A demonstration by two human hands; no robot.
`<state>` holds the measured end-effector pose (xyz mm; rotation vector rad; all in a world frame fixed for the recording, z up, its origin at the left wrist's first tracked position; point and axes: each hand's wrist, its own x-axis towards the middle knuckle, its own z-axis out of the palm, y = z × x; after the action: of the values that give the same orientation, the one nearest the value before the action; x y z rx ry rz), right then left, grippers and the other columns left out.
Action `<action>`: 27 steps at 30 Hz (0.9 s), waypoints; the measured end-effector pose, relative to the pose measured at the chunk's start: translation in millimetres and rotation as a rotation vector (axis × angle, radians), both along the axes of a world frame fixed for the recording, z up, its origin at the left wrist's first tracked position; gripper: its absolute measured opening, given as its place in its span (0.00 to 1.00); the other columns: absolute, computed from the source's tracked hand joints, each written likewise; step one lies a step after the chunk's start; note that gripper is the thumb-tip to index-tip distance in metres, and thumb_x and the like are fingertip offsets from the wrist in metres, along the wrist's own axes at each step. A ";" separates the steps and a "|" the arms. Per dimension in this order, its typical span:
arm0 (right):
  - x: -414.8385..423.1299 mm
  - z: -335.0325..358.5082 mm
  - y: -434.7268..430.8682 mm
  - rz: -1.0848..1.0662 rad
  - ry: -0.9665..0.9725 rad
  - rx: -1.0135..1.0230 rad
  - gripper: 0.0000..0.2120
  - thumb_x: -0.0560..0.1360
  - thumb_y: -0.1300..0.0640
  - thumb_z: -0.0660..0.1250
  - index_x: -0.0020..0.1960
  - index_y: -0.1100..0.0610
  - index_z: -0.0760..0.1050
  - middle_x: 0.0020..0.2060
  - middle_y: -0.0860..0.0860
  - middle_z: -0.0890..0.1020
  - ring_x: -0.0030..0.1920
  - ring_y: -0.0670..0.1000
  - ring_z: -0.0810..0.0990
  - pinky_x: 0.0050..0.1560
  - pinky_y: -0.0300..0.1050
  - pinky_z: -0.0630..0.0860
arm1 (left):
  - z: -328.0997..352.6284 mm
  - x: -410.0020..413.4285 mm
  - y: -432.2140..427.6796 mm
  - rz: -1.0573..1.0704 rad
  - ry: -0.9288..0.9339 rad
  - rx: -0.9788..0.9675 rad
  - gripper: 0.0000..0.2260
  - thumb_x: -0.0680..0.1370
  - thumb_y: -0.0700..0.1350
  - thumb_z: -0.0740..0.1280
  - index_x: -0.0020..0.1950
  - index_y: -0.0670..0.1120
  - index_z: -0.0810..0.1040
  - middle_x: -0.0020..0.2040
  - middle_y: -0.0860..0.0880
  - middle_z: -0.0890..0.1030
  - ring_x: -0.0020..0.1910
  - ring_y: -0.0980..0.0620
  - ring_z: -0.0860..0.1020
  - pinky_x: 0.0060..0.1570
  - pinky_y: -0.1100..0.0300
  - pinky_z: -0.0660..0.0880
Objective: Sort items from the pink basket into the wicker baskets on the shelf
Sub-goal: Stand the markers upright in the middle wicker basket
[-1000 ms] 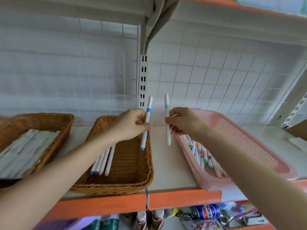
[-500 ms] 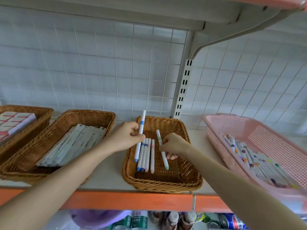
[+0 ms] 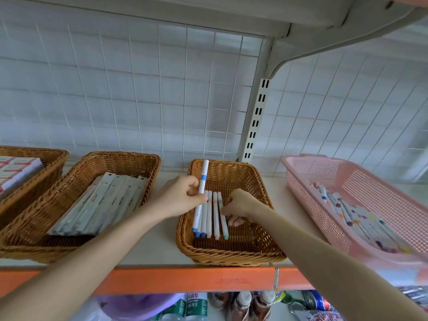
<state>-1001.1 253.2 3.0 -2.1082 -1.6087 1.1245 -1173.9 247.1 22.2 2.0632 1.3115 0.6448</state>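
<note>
One more sorted: the green-tipped marker (image 3: 224, 225) now lies in the wicker basket (image 3: 231, 257)
The right hand (image 3: 239, 206) still keeps a curled grip on it, the left hand (image 3: 179, 199) pinches the blue-banded marker (image 3: 202, 188) – likely next

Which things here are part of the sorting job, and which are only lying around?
Job: pink basket, markers in it, wicker basket, row of markers, blue marker in left hand.
Lying about: bottles, can, purple object, all on the lower shelf.

Blue-banded pen (image 3: 203, 179) tilted over wicker basket (image 3: 231, 259)
</note>
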 end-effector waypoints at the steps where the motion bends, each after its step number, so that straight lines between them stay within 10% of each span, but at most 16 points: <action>1: 0.3 0.6 -1.2 0.003 0.014 0.011 0.09 0.75 0.65 0.63 0.54 0.68 0.74 0.32 0.55 0.78 0.26 0.46 0.77 0.27 0.36 0.77 | 0.1 1.2 0.6 0.001 0.007 0.004 0.11 0.76 0.46 0.68 0.37 0.47 0.69 0.30 0.51 0.72 0.29 0.54 0.67 0.30 0.64 0.60; 12: 33.4 16.5 -38.2 0.189 -0.446 0.640 0.12 0.76 0.56 0.61 0.58 0.58 0.74 0.51 0.53 0.77 0.52 0.53 0.74 0.46 0.41 0.69 | 3.4 40.5 12.8 -0.022 0.078 -0.057 0.07 0.75 0.44 0.69 0.48 0.44 0.74 0.34 0.51 0.78 0.28 0.61 0.77 0.22 0.73 0.67; 17: 43.3 2.1 -57.2 0.180 -0.592 0.542 0.19 0.78 0.48 0.58 0.66 0.54 0.69 0.63 0.52 0.70 0.64 0.56 0.65 0.62 0.50 0.67 | -4.6 67.1 15.3 -0.041 0.214 -0.171 0.07 0.76 0.44 0.68 0.48 0.46 0.71 0.42 0.44 0.81 0.38 0.50 0.83 0.32 0.64 0.77; 20: 41.8 -3.3 -62.1 0.154 -0.588 0.496 0.20 0.77 0.47 0.58 0.67 0.54 0.67 0.64 0.53 0.68 0.66 0.57 0.63 0.64 0.51 0.66 | -10.5 77.4 17.4 -0.028 0.260 -0.209 0.22 0.75 0.43 0.69 0.66 0.42 0.65 0.42 0.45 0.80 0.35 0.50 0.81 0.34 0.60 0.79; 27: 41.2 -5.1 -62.7 0.143 -0.594 0.485 0.21 0.77 0.47 0.59 0.67 0.54 0.67 0.65 0.53 0.67 0.67 0.57 0.62 0.65 0.52 0.65 | -20.5 87.1 16.3 -0.079 0.366 -0.095 0.28 0.75 0.39 0.67 0.72 0.44 0.61 0.43 0.47 0.75 0.32 0.53 0.76 0.34 0.64 0.75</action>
<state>-959.9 190.5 -2.1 -2.1044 -2.0397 0.0768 -1086.8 263.4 1.7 2.2100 1.4174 0.1685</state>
